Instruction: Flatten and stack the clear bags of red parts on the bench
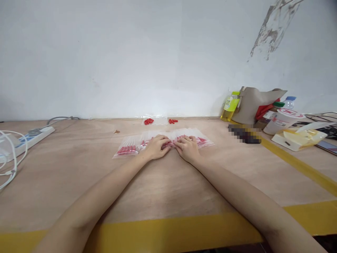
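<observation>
My left hand (157, 147) and my right hand (188, 149) meet almost fingertip to fingertip, fingers curled on the near edge of a clear zip bag (170, 143) with red contents. Under and beside them several clear plastic bags lie overlapped in a row. The leftmost bag (128, 147) shows red stick-like pieces along its lower part. A bag at the right end (203, 140) sticks out past my right hand. Behind the row sit two small heaps of red pieces, the left heap (149, 121) and the right heap (173, 121), on or by clear plastic.
A white power strip (34, 138) with cables lies at left. On the right stand a yellow-green bottle (230, 106), a grey bag (249, 105), a lidded tub (281, 121) and a yellow packet (300, 138). A dark phone-like object (246, 135) is partly blurred. The wall closes off the back.
</observation>
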Motion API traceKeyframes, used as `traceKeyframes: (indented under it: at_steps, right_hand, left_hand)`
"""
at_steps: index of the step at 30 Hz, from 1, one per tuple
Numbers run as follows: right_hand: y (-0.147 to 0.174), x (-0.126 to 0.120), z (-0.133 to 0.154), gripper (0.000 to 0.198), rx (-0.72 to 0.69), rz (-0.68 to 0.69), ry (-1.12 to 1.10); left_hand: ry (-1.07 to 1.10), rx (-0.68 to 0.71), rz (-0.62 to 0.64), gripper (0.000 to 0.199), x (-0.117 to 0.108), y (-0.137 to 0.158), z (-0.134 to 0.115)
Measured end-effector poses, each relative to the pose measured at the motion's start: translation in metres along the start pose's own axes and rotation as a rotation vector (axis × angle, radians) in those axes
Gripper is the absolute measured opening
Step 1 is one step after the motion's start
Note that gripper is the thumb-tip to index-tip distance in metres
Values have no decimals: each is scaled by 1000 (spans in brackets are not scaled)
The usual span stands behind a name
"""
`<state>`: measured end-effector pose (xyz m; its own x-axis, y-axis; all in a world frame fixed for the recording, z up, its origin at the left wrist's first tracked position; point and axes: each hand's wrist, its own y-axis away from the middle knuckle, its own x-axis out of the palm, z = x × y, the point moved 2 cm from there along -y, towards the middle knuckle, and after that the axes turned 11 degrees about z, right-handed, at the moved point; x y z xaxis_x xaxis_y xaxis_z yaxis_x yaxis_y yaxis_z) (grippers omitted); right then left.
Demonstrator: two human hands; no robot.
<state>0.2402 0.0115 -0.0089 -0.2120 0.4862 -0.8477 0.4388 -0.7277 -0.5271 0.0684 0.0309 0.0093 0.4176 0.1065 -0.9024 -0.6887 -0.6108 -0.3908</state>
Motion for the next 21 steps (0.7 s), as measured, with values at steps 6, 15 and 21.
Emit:
traceKeyframes:
  at_steps: [6, 15, 21]
  right_hand:
    - [-3, -2, 8, 20, -172, 1, 55]
    - [2, -3, 2, 18, -71, -80, -14]
    - [5, -5, 2, 20, -82, -169, -103]
  left_hand:
    - [-140, 46, 174, 42, -13, 27, 20]
    - [-234, -49, 80, 54, -20, 39, 21]
    - [-253, 104, -92, 34, -12, 28, 10]
